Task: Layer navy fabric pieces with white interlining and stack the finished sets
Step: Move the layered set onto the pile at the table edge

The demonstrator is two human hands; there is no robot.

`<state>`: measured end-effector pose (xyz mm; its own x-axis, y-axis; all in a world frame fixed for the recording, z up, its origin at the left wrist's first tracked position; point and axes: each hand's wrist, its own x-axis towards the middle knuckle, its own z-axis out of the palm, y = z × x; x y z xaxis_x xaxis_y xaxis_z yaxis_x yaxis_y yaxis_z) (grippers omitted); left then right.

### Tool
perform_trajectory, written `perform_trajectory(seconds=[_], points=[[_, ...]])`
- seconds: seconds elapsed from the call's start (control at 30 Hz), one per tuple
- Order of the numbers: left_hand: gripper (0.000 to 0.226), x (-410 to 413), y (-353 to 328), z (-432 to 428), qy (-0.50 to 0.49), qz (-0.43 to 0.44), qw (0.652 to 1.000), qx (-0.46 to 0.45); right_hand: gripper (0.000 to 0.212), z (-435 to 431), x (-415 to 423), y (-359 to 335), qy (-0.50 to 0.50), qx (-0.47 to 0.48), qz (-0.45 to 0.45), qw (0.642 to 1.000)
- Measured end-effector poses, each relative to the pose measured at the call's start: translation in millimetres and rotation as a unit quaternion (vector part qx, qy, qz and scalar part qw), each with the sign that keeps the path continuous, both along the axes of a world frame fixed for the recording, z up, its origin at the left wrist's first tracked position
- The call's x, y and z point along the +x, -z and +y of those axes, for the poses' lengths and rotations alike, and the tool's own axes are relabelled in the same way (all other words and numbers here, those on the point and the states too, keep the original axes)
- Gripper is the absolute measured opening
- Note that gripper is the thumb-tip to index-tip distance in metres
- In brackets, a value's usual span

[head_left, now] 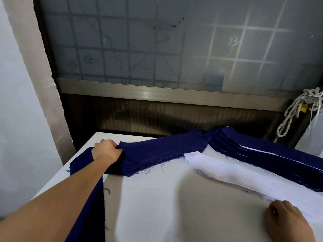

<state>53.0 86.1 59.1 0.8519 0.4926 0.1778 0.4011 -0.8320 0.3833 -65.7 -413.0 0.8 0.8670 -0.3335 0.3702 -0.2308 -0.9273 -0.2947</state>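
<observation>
Left hand [106, 151] curled tight, gripping navy fabric piece [157, 152] at its end. Right hand [288, 222] curled at white interlining [227, 170] edge; grip unclear, wrist cut off

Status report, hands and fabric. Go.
Left hand gripping navy piece. Right hand at white interlining, grip unclear. Layered stack far right. No obstruction seen.

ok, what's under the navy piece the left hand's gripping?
A pile of navy pieces; its frayed layered edges show along the near side. The left hand grips the top piece. The table beneath is covered.
</observation>
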Motion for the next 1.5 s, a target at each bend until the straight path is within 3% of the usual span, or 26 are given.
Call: perform_trajectory(seconds=[0.1, 0.2, 0.27, 0.47, 0.6, 0.73, 0.93, 1.1, 1.27, 1.37, 1.43, 1.5], points=[[0.021, -4.2, 10.1, -2.5, 0.032, -0.079, 0.995, 0.051, 0.014, -1.2, 1.4, 2.6, -0.005, -0.004, -0.003, 1.0], [0.021, -8.2, 17.1, -2.9, 0.048, -0.062, 0.983, 0.167, 0.018, -3.1, 1.5, 6.5, -0.007, -0.006, -0.008, 1.0], [0.024, -10.3, 18.9, -2.5, 0.05, -0.056, 0.979, 0.191, 0.019, -4.7, 1.9, 7.9, -0.006, -0.008, -0.004, 1.0], [0.023, -10.7, 20.8, -2.8, 0.06, -0.091, 0.977, 0.182, 0.018, -5.4, 2.8, 8.0, -0.004, -0.001, -0.003, 1.0], [0.01, -17.4, 22.8, -12.5, 0.159, -0.198, 0.963, 0.096, 0.014, -5.9, 3.2, 4.9, -0.002, 0.001, 0.007, 1.0], [0.006, -35.7, 28.1, -43.2, 0.247, -0.23, 0.941, 0.008, 0.015, -3.9, 3.0, 4.0, -0.006, 0.003, 0.008, 1.0], [0.009, -70.0, 40.2, -77.3, 0.252, -0.306, 0.916, -0.068, 0.018, -2.5, 1.1, 4.4, 0.0, -0.003, 0.003, 1.0], [0.029, -85.6, 46.2, -93.1, 0.277, -0.338, 0.9, -0.01, 0.02, 1.1, 0.0, 3.1, -0.002, -0.02, 0.004, 1.0], [0.02, -88.3, 61.3, -91.5, 0.306, -0.369, 0.874, 0.083, 0.028, 8.6, -3.2, -4.5, -0.017, -0.068, 0.035, 0.997], [0.024, -91.6, 70.3, -89.5, 0.297, -0.373, 0.875, 0.088, 0.016, 24.1, -3.4, -25.0, -0.037, -0.179, 0.116, 0.976], [0.021, -92.0, 73.2, -88.8, 0.286, -0.381, 0.875, 0.091, 0.032, 35.9, -0.9, -34.0, -0.07, -0.187, 0.126, 0.972], [0.02, -91.2, 74.0, -89.0, 0.283, -0.388, 0.871, 0.102, 0.049, 61.4, 1.1, -34.8, -0.134, -0.166, 0.077, 0.974]])
